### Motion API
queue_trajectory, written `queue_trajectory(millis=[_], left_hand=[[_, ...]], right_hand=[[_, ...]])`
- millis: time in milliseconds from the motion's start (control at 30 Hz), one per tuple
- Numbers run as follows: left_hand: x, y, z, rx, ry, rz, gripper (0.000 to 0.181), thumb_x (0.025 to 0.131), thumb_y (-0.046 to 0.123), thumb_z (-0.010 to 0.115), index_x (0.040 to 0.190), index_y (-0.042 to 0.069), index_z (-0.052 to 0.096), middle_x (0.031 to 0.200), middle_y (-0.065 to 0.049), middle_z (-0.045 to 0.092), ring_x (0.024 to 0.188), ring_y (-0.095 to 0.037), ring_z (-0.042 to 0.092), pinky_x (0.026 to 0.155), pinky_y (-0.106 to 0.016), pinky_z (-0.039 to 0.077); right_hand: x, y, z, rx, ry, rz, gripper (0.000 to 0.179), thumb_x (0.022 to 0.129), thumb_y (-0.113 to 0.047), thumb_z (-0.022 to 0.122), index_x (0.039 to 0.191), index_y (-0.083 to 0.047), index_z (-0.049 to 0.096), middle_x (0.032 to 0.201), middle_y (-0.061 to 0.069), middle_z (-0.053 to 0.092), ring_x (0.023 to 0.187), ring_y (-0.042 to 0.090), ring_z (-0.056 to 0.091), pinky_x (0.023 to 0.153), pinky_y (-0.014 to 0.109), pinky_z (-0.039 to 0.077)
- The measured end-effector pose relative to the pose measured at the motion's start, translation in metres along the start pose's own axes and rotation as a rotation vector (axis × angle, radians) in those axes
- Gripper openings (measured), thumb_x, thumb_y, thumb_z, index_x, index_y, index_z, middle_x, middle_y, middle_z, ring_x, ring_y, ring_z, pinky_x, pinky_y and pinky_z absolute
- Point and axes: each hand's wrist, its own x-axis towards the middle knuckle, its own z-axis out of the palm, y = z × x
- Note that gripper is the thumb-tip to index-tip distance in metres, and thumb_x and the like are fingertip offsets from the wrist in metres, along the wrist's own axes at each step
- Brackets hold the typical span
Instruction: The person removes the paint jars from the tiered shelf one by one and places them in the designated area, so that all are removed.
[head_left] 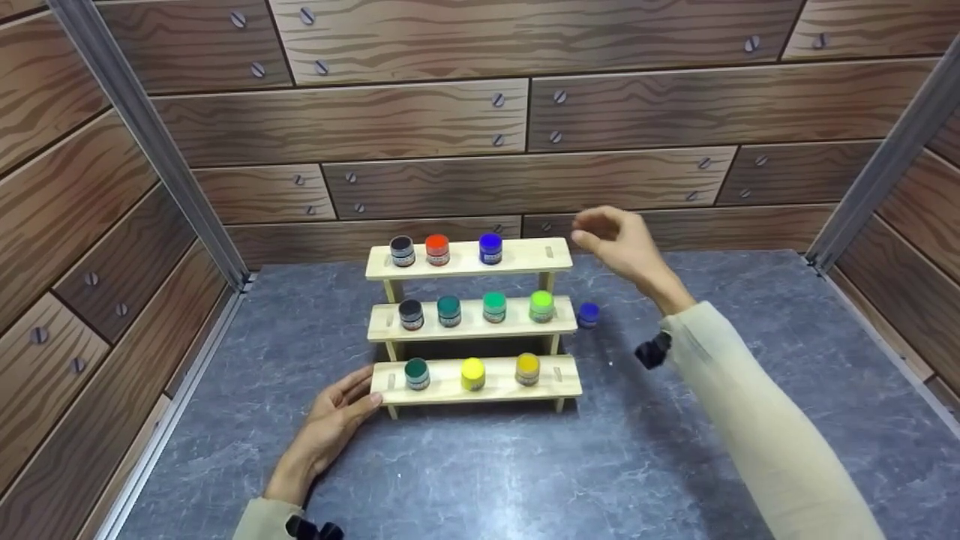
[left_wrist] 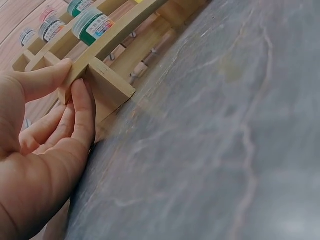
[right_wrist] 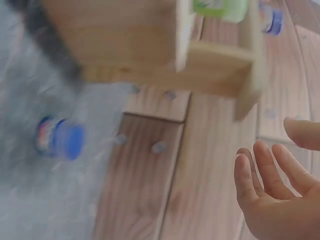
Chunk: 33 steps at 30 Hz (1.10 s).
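A three-tier wooden display stand [head_left: 525, 259] holds small paint jars. My left hand [head_left: 334, 424] pinches the left end of its bottom shelf, thumb on top and fingers beneath, as the left wrist view shows. Beyond the right end of the top shelf, my right hand [head_left: 622, 244] is raised with fingers loosely bent and nothing in them. On that shelf stand a black jar [head_left: 403, 251], a red jar [head_left: 437, 250] and a blue jar [head_left: 490, 248]. Another blue jar [head_left: 589, 315] stands on the table, just right of the middle shelf.
The middle shelf carries several jars, from black [head_left: 411, 315] to light green [head_left: 541, 306]. A dark green jar [head_left: 417, 373], a yellow jar [head_left: 472, 373] and an ochre jar [head_left: 528, 369] are on the bottom shelf. Wood-patterned walls [head_left: 420, 120] enclose the grey marbled table [head_left: 480, 480].
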Motion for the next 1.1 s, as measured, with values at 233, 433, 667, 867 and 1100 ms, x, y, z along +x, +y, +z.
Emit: queue_trajectory(millis=[233, 433, 667, 867, 1100], left_hand=[[-0.001, -0.003, -0.002, -0.03, -0.013, 0.014, 0.074, 0.103, 0.0, 0.065, 0.165, -0.009, 0.025, 0.169, -0.032, 0.029, 0.135, -0.019, 0.057, 0.108, -0.025, 0.053], [-0.001, -0.003, -0.004, -0.051, -0.033, 0.019, 0.075, 0.102, -0.002, 0.063, 0.165, -0.01, 0.022, 0.17, -0.033, 0.025, 0.135, -0.018, 0.057, 0.11, -0.027, 0.052], [-0.001, -0.003, -0.005, -0.047, -0.053, 0.023, 0.076, 0.103, -0.001, 0.063, 0.165, -0.01, 0.02, 0.171, -0.033, 0.023, 0.136, -0.02, 0.057, 0.111, -0.027, 0.052], [-0.001, -0.004, -0.005, -0.04, -0.072, 0.025, 0.076, 0.103, -0.001, 0.063, 0.165, -0.009, 0.021, 0.171, -0.032, 0.024, 0.14, -0.022, 0.054, 0.113, -0.028, 0.05], [-0.001, -0.002, -0.005, -0.049, -0.058, 0.024, 0.075, 0.103, -0.002, 0.063, 0.165, -0.01, 0.022, 0.17, -0.032, 0.026, 0.137, -0.021, 0.056, 0.112, -0.028, 0.052]], right_hand=[[0.01, -0.027, 0.025, -0.005, -0.06, -0.075, 0.037, 0.102, -0.011, 0.072, 0.136, 0.003, 0.067, 0.133, 0.023, 0.07, 0.12, 0.033, 0.068, 0.104, 0.034, 0.056], [0.014, -0.039, 0.046, -0.013, -0.102, -0.084, 0.04, 0.101, -0.011, 0.073, 0.138, 0.002, 0.067, 0.135, 0.022, 0.07, 0.122, 0.035, 0.068, 0.111, 0.044, 0.054], [0.014, -0.045, 0.07, -0.022, -0.188, -0.074, 0.046, 0.099, -0.012, 0.075, 0.142, 0.002, 0.064, 0.136, 0.021, 0.07, 0.123, 0.035, 0.068, 0.108, 0.045, 0.056], [0.01, -0.045, 0.085, 0.0, -0.219, -0.039, 0.052, 0.098, -0.013, 0.078, 0.146, -0.001, 0.063, 0.135, 0.018, 0.071, 0.122, 0.031, 0.069, 0.108, 0.041, 0.057], [0.008, -0.047, 0.092, -0.009, -0.204, -0.015, 0.048, 0.1, -0.013, 0.076, 0.146, -0.005, 0.065, 0.135, 0.015, 0.072, 0.116, 0.027, 0.072, 0.098, 0.036, 0.062]])
